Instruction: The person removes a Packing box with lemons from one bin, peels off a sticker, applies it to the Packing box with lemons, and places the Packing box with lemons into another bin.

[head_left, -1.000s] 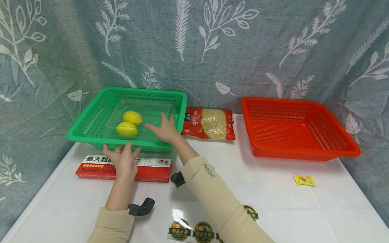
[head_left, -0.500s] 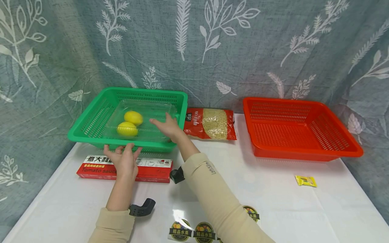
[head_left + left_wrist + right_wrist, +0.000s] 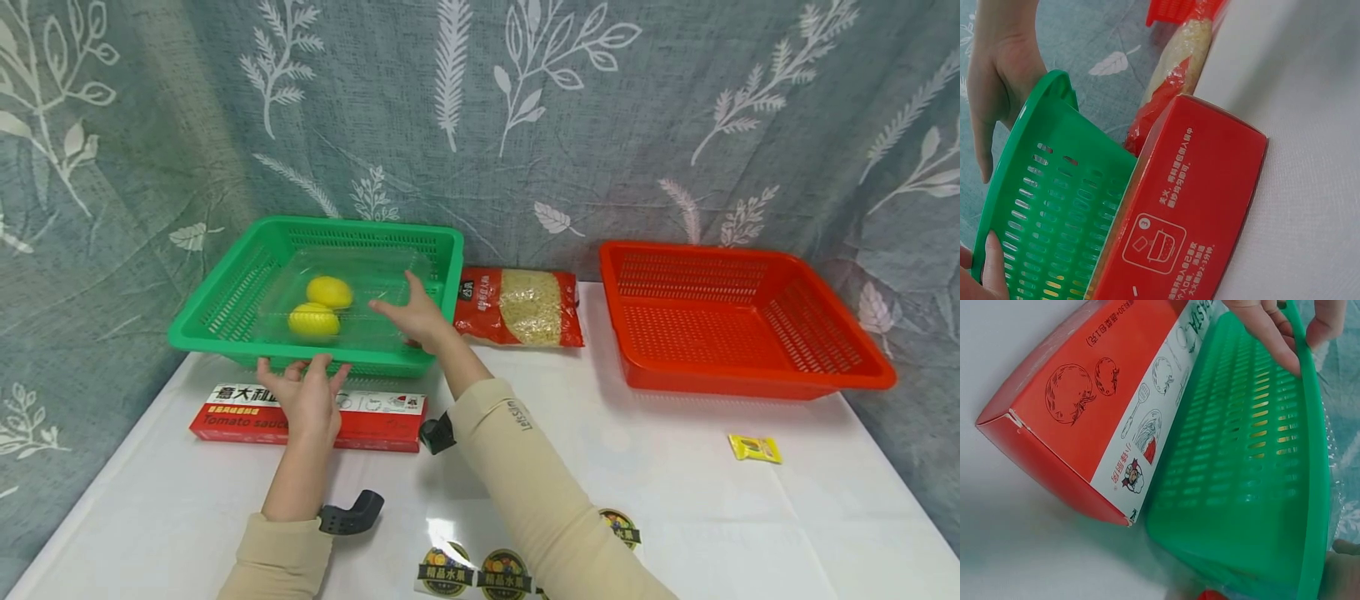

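In the head view, a clear plastic box [image 3: 375, 321] with two lemons [image 3: 329, 292] showing through it sits inside the green basket [image 3: 180, 337]. My left hand [image 3: 303, 396] is at the basket's front rim; in the right wrist view its thumb and fingers [image 3: 1272, 331] pinch that rim from both sides. My right hand [image 3: 420, 317] lies over the right end of the clear box, thumb and forefinger spread apart. Whether it touches the box is hard to tell, and its other fingers are hidden. In the left wrist view the right hand [image 3: 1004, 75] shows straight fingers beyond the rim.
A red tomato sauce pasta box [image 3: 375, 425] lies before the green basket. Right of it are a pasta bag [image 3: 528, 307] and a red basket [image 3: 750, 379]. A small yellow packet [image 3: 754, 447] and a sheet of round fruit stickers [image 3: 504, 573] lie on the white table.
My right hand has shifted slightly right and its fingers have changed position over the clear box. The box has slid a little to the left. My left hand stays at the rim.
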`<act>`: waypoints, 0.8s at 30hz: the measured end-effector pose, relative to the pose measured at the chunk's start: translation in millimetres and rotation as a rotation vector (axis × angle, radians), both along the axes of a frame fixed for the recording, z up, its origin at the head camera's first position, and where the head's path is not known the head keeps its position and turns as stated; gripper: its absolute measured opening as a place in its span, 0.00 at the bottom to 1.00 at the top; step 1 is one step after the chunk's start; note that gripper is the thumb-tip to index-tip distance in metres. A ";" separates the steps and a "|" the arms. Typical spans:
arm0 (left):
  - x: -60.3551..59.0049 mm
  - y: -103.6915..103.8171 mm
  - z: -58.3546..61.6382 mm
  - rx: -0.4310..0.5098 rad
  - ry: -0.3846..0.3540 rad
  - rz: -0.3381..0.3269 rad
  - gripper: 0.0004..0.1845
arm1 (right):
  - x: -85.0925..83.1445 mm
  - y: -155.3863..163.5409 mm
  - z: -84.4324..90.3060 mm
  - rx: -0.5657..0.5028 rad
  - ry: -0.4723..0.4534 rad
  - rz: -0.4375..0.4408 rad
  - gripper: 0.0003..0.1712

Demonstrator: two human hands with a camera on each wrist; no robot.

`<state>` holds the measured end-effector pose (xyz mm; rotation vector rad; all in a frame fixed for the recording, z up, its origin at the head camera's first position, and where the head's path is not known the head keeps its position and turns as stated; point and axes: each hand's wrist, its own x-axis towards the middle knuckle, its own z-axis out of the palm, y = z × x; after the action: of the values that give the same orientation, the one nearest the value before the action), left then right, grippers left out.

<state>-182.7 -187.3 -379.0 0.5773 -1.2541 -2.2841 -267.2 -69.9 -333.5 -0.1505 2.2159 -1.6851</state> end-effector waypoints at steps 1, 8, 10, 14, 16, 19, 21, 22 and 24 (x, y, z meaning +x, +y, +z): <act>0.1 0.1 -0.2 0.001 0.000 0.001 0.44 | 0.2 -0.8 -0.4 0.008 0.005 -0.009 0.45; 0.8 0.0 -1.1 0.005 0.003 0.006 0.44 | -0.8 -7.2 -1.8 0.041 0.002 -0.064 0.43; 0.6 0.1 -1.4 0.005 0.004 0.008 0.44 | -1.5 -8.2 -1.7 0.051 -0.004 -0.071 0.43; 0.2 0.6 -1.8 0.001 -0.004 0.010 0.44 | -1.6 -7.9 -1.3 0.047 -0.004 -0.072 0.41; 0.0 0.8 -1.8 0.000 -0.011 0.012 0.44 | -1.7 -7.8 -1.8 0.040 0.005 -0.065 0.39; 0.6 0.7 -1.5 0.002 -0.016 0.013 0.44 | -1.0 -8.6 -2.4 0.060 0.026 -0.057 0.36; 0.9 0.8 -1.4 0.004 -0.014 0.014 0.44 | -0.4 -8.9 -2.6 0.072 0.042 -0.060 0.35; 1.0 0.8 -1.4 0.004 -0.012 0.013 0.44 | -0.1 -9.0 -2.7 0.076 0.049 -0.065 0.34; 1.3 0.8 -1.4 0.005 -0.007 0.011 0.44 | 0.4 -8.9 -2.8 0.075 0.065 -0.080 0.34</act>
<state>-181.4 -186.5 -380.4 0.5931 -1.2456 -2.2788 -266.8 -78.9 -336.3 -0.1005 2.3585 -1.6569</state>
